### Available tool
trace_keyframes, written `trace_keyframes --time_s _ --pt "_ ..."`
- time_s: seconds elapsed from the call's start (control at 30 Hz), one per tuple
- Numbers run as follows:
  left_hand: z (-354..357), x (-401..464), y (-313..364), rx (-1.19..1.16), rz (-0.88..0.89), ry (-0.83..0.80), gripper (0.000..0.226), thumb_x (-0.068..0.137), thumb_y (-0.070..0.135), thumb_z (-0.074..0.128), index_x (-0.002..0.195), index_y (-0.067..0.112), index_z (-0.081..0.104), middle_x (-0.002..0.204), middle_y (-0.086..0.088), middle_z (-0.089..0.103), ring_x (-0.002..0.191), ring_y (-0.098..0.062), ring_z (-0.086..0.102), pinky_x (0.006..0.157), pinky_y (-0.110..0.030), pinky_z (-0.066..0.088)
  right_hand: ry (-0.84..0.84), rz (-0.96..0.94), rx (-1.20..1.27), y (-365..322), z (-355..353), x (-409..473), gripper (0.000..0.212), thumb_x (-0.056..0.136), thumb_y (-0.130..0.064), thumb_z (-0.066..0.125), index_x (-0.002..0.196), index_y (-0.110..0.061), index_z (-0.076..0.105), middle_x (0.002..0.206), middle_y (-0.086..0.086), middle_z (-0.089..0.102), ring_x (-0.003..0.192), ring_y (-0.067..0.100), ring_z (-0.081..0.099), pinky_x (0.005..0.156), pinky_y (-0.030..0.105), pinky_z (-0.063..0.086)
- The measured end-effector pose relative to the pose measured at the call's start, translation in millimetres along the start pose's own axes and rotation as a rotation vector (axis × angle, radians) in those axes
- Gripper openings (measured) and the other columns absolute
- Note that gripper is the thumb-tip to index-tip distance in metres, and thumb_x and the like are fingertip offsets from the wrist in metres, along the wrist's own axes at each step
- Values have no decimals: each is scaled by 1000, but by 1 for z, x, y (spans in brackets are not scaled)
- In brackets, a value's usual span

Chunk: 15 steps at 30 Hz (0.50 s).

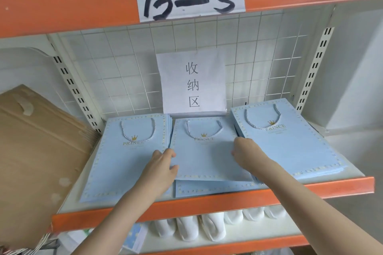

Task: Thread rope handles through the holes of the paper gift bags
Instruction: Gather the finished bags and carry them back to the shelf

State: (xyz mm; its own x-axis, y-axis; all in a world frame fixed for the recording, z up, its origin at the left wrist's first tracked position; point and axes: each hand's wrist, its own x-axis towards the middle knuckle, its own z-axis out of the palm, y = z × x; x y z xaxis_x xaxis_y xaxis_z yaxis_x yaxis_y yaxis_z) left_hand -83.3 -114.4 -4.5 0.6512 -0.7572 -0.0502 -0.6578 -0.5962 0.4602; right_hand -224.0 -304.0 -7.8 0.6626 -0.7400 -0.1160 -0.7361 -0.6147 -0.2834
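On orange-edged shelf (pixel 207 203) we see 3 stacks of flat light-blue paper gift bags; our left hand (pixel 161 168) & right hand (pixel 245 154) both pinch the middle bag (pixel 207 157), w/ twisted rope handle (pixel 204 130).

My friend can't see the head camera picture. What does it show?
Two hands, the left hand and the right hand, hold the middle blue gift bag by its side edges on an orange shelf. Similar bag stacks with rope handles lie left and right.
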Motion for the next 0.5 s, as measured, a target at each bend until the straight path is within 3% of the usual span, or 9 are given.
trace_keyframes --time_s 0.07,0.2,0.27,0.33,0.43,0.5 --pt "4 -2 0 102 31 -22 33 97 23 45 129 16 43 116 -7 45 100 -25 56 83 -28 41 11 -22 -113 0 -5 -11 37 94 -8 44 63 -13 24 67 4 38 78 27 43 64 27 31" --pt "17 5 8 373 118 37 34 98 25 40 129 14 43 113 -9 55 109 -28 51 90 -34 42 -51 -166 -205 -15 -6 -25 36 98 -23 44 66 -14 31 91 9 52 90 27 47 73 30 37" --pt "27 12 10 477 215 22 39 99 32 39 134 15 40 121 -8 52 116 -27 46 97 -34 37 -96 -294 -174 -19 6 -17 24 98 -30 43 95 -9 53 121 13 49 117 28 43 95 34 38" --pt "39 14 12 530 290 -57 49 99 40 38 142 18 32 131 -8 44 125 -26 37 103 -34 30 -132 -366 -183 -18 24 -13 48 97 -39 35 134 -9 42 148 10 29 137 26 27 110 37 26" --pt "49 12 9 653 325 -72 48 98 46 35 138 20 35 129 -8 43 124 -25 39 100 -34 32 -64 -407 -130 -14 45 -16 76 84 -50 9 141 -9 36 154 11 24 141 28 25 114 37 17" --pt "47 14 7 597 398 -14 41 96 42 37 130 21 47 118 -7 53 115 -24 49 95 -35 39 -29 -423 -87 -8 47 -15 54 94 -39 25 138 -12 42 151 7 31 138 25 30 111 35 24"
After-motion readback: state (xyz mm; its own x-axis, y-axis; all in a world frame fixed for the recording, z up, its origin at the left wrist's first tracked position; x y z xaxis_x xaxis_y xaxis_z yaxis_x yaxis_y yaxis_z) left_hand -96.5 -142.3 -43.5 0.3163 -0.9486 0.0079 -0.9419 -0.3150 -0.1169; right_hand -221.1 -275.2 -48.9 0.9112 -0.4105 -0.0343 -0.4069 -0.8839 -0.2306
